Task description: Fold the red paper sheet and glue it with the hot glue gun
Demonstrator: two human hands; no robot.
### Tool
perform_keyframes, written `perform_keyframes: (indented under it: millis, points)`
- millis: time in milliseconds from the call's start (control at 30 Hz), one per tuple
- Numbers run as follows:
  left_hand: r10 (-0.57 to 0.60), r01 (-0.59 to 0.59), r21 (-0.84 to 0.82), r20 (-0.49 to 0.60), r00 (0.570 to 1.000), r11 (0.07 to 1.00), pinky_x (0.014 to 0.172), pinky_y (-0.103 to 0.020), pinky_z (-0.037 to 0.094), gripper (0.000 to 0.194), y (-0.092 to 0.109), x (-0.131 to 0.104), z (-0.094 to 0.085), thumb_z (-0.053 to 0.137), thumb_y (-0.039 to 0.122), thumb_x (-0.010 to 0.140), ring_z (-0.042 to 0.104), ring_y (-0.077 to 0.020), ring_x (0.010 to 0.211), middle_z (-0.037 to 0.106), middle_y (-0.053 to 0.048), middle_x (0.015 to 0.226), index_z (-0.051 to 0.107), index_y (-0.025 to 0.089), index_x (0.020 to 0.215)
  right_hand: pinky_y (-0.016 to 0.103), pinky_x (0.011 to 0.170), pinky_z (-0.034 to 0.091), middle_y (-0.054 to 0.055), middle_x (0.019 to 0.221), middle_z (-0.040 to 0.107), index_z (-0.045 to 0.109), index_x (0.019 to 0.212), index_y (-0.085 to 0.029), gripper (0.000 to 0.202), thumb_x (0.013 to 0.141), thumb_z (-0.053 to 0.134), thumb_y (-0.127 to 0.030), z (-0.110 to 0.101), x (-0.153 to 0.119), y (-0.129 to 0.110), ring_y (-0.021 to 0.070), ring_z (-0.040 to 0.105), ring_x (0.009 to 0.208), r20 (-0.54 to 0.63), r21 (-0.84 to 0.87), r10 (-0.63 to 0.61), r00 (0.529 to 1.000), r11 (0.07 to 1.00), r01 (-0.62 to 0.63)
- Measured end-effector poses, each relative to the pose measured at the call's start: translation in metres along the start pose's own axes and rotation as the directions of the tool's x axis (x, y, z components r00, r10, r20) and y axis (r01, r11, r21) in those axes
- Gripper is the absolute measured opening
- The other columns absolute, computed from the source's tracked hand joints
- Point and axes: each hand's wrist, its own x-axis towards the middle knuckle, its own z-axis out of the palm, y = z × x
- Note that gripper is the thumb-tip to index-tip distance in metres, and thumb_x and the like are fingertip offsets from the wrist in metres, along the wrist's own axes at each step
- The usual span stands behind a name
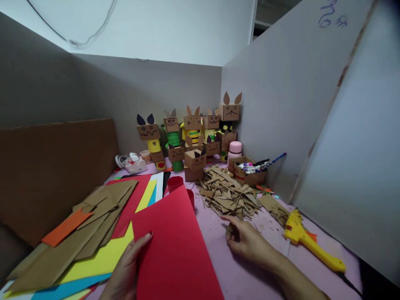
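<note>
Well, the left hand (127, 263) grips a red sheet (175, 246) by its edge, thumb on top, presumably to steady it over the surface (240, 279). The right hand (246, 239), forefinger out and other fingers curled, seems empty; cardboard scraps (228, 191) lie heaped just beyond, probably to leave working room.

No word, brand or number can be read for certain. At the upper right of the frame, purple handwritten marks (327, 16) stand on the wall (281, 83), their characters unclear; left of centre, a dark mark (154, 143) on a yellow tube (151, 148) is too small to read.
</note>
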Motion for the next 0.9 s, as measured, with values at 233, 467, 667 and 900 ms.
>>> perform_keyframes:
  millis: [233, 467, 667, 900]
  points:
    - [-0.024, 0.024, -0.003, -0.016, 1.0, 1.0, 0.053, -0.034, 0.056, 0.019, 0.004, -0.002, 0.003, 0.064, 0.007, 0.065, 0.068, -0.0227, 0.054, 0.072, -0.002, 0.065, 0.062, 0.017, 0.081, 0.022, 0.059, 0.041, -0.003, 0.07, 0.059, 0.044, 0.126, -0.017, 0.063, 0.065, 0.047, -0.001, -0.008, -0.019, -0.009, 0.0106, 0.052, 0.06, 0.017, 0.024, 0.038, 0.999, 0.999, -0.038]
    - [-0.053, 0.053, -0.05, 0.014, 0.999, 0.997, 0.051, -0.032, 0.057, 0.03, 0.002, 0.003, 0.003, 0.068, 0.004, 0.057, 0.068, -0.0224, 0.052, 0.073, -0.003, 0.067, 0.063, 0.016, 0.084, 0.025, 0.065, 0.043, 0.0, 0.072, 0.061, 0.045, 0.127, -0.018, 0.062, 0.067, 0.046, -0.002, -0.008, -0.051, -0.003, 0.0132, 0.054, 0.065, 0.01, -0.13, 0.05, 0.999, 0.99, -0.049]
    - [-0.017, 0.018, -0.032, 0.037, 0.999, 0.999, 0.049, -0.03, 0.056, 0.027, 0.003, 0.002, 0.006, 0.072, 0.004, 0.055, 0.067, -0.0213, 0.051, 0.073, -0.003, 0.066, 0.065, 0.016, 0.078, 0.028, 0.071, 0.044, 0.003, 0.078, 0.062, 0.047, 0.126, -0.018, 0.062, 0.066, 0.045, -0.001, -0.006, -0.054, -0.003, 0.0158, 0.055, 0.07, 0.018, -0.217, -0.024, 1.0, 0.976, 0.028]
    - [0.028, -0.029, 0.03, 0.051, 0.998, 0.999, 0.051, -0.032, 0.057, 0.026, 0.0, 0.003, 0.003, 0.07, 0.005, 0.058, 0.068, -0.0217, 0.052, 0.073, -0.003, 0.066, 0.065, 0.016, 0.08, 0.027, 0.066, 0.043, 0.0, 0.075, 0.059, 0.04, 0.132, -0.02, 0.059, 0.074, 0.047, -0.008, -0.011, -0.057, -0.006, 0.0148, 0.052, 0.068, 0.044, -0.145, 0.013, 0.999, 0.989, -0.007]
